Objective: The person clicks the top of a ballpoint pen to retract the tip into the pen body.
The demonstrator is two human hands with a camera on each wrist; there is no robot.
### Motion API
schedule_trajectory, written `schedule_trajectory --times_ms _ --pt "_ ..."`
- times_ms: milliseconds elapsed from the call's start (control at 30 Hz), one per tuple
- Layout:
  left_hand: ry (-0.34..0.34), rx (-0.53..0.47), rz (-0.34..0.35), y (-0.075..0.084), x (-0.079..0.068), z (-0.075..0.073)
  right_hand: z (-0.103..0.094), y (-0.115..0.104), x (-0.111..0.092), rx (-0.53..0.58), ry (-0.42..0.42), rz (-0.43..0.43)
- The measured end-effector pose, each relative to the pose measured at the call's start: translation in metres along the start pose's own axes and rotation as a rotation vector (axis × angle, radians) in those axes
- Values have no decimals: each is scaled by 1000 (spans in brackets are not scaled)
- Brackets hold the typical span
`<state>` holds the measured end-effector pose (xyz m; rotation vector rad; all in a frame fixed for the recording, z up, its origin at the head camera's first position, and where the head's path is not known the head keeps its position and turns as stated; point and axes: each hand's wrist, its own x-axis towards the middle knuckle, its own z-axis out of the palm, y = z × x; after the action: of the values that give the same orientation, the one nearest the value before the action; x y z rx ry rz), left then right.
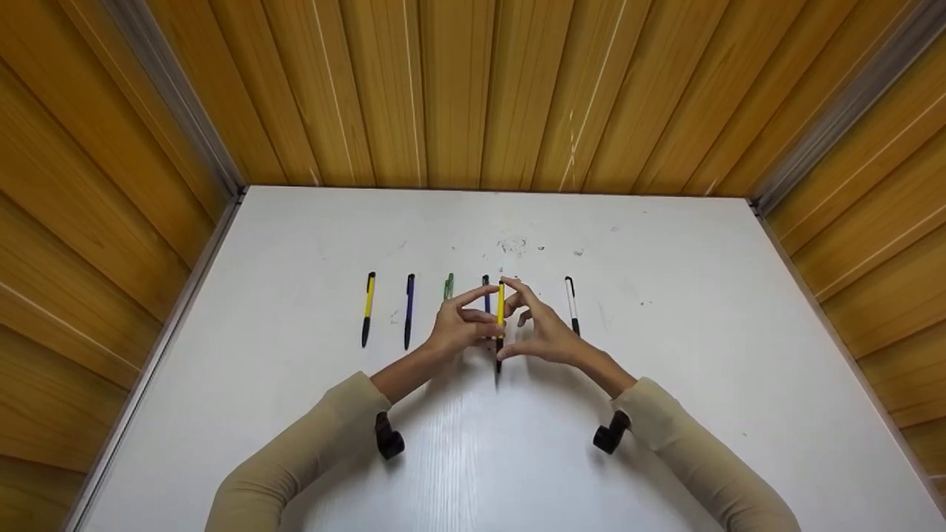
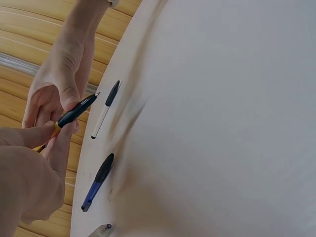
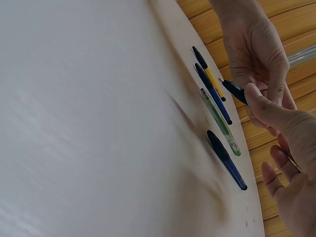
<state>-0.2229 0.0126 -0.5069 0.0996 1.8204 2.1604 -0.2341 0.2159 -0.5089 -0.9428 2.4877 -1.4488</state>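
Note:
Both hands hold a yellow ballpoint pen [image 1: 500, 304] with a black grip, upright over the table in the head view. My left hand [image 1: 457, 325] pinches its yellow barrel. On the other side, my right hand [image 1: 548, 332] has its thumb against the black grip and its index finger at the top end. The metal writing tip of the pen [image 2: 83, 107] sticks out in the left wrist view. Behind the hands lie a blue pen [image 1: 486, 281] and a green pen [image 1: 448, 287], both partly hidden by the left hand in the head view.
On the white table [image 1: 295, 414], another yellow-and-black pen [image 1: 369, 307] and a dark blue pen [image 1: 409, 310] lie to the left. A white pen [image 1: 571, 299] with a black grip lies to the right, partly covered by the right hand. Wood-look panels [image 1: 458, 96] enclose the table.

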Motion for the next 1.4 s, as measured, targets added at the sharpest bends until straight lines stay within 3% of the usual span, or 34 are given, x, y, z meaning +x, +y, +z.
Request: schedule_trajectory --times_ms 400,833,1400 --pt "12 41 20 -5 -4 2 -2 -1 2 -45 -66 25" --pt "64 237 115 1 -6 6 -1 -1 5 -17 -73 44" --pt "33 242 96 2 -7 5 -4 0 2 -53 -69 44"
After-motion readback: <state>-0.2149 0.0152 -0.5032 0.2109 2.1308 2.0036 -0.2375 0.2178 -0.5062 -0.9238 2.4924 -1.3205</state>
